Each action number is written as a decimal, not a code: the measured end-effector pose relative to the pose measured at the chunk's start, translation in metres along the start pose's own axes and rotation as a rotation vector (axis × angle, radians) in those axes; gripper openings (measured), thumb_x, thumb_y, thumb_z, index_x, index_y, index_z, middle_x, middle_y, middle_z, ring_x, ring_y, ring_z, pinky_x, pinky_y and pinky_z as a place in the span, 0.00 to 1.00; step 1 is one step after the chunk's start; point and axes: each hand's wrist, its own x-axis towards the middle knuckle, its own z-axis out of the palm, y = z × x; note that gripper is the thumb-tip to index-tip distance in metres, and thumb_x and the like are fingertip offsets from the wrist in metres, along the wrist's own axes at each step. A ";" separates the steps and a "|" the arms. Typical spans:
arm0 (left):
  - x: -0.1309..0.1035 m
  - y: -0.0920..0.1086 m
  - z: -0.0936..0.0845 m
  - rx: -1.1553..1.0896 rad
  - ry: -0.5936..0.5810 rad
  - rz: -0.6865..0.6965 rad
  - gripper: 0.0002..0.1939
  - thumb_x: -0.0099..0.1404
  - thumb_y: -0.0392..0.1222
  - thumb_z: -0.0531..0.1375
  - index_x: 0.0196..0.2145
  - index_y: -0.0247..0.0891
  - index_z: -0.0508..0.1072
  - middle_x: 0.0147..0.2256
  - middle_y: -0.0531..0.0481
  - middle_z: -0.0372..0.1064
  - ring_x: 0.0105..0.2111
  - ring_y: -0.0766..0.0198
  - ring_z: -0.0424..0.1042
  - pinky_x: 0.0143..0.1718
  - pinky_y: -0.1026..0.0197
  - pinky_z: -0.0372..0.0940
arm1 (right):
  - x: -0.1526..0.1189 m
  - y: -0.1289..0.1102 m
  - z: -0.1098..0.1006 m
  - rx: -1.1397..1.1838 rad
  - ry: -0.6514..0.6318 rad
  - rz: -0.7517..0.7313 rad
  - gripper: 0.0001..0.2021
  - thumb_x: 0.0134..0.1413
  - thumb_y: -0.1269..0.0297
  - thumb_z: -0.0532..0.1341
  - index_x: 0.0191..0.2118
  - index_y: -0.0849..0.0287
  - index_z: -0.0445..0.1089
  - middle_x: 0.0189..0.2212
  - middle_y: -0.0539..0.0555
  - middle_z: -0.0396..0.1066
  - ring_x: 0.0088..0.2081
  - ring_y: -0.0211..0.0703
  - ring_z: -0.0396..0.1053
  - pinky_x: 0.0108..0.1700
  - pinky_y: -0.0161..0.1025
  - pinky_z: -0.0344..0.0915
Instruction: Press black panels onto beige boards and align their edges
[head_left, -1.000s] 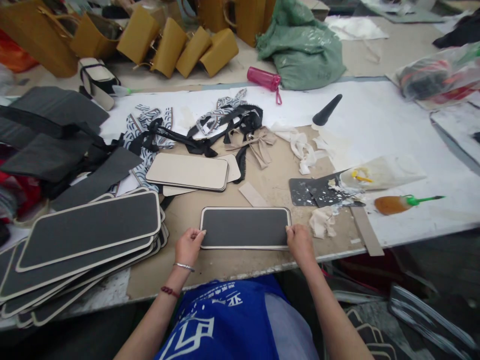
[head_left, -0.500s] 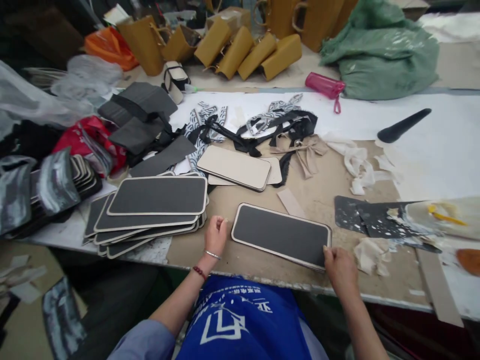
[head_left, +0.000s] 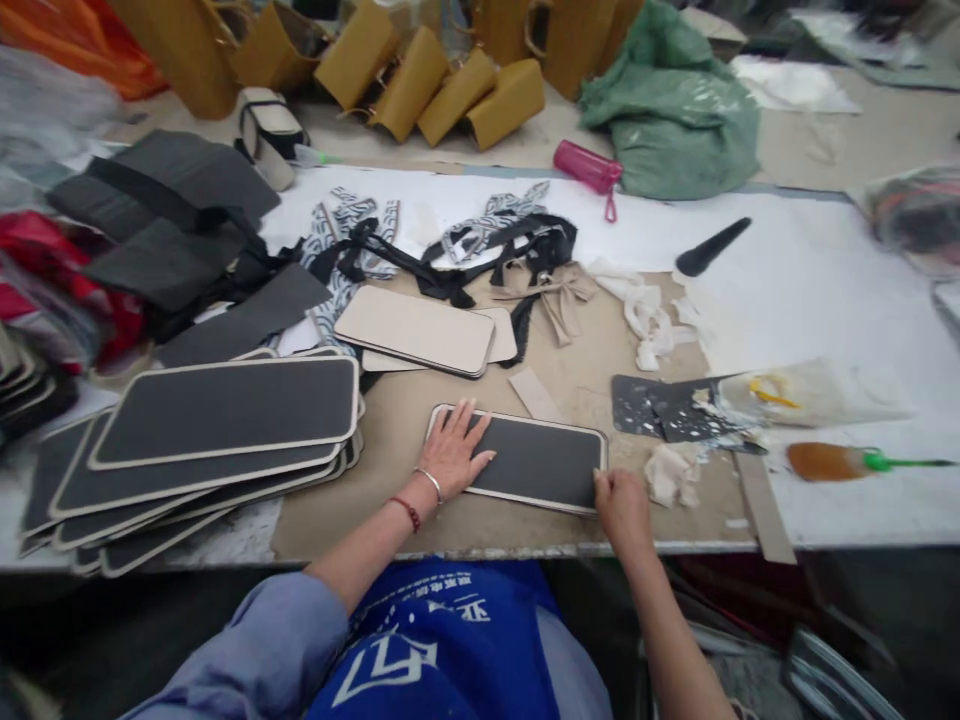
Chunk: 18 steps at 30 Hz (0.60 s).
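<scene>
Left hand (head_left: 456, 448) (earlier beside) — now flat on panel (head_left: 540, 462).

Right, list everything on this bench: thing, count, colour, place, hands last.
dark panel: one, dark grey with cream edge, flat at the near edge of the table.
panel stack: several, same colours, left of it.
beige panels: two, behind the dark panel.
ribbons: a tangle, black and patterned, centre.
tan bags: several, far edge.
green sack: one, far right.
pink bottle: one, beside the sack.
black cone: one, on the white sheet.
brush: one, brown with green handle, right.
left hand: flat on the dark panel's left end.
right hand: pinching its near right corner.
</scene>
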 end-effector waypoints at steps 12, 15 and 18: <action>0.002 -0.006 0.007 0.127 -0.020 0.088 0.28 0.61 0.42 0.49 0.58 0.36 0.55 0.61 0.37 0.44 0.61 0.49 0.45 0.59 0.44 0.42 | -0.009 -0.150 0.025 0.319 0.032 -0.407 0.31 0.57 0.56 0.50 0.60 0.75 0.46 0.59 0.68 0.48 0.61 0.51 0.42 0.59 0.49 0.49; 0.003 -0.008 0.009 0.163 -0.036 0.095 0.28 0.59 0.39 0.49 0.58 0.33 0.56 0.61 0.37 0.46 0.61 0.50 0.46 0.59 0.45 0.43 | -0.002 -0.159 0.038 0.315 -0.049 -0.532 0.32 0.57 0.55 0.51 0.61 0.73 0.44 0.61 0.65 0.46 0.63 0.48 0.37 0.62 0.48 0.44; 0.004 -0.007 0.010 0.189 -0.015 0.096 0.29 0.59 0.43 0.50 0.57 0.30 0.56 0.60 0.33 0.46 0.60 0.47 0.47 0.58 0.43 0.44 | 0.001 -0.139 0.039 0.282 -0.043 -0.525 0.32 0.57 0.56 0.51 0.61 0.72 0.44 0.61 0.65 0.45 0.63 0.49 0.35 0.62 0.51 0.43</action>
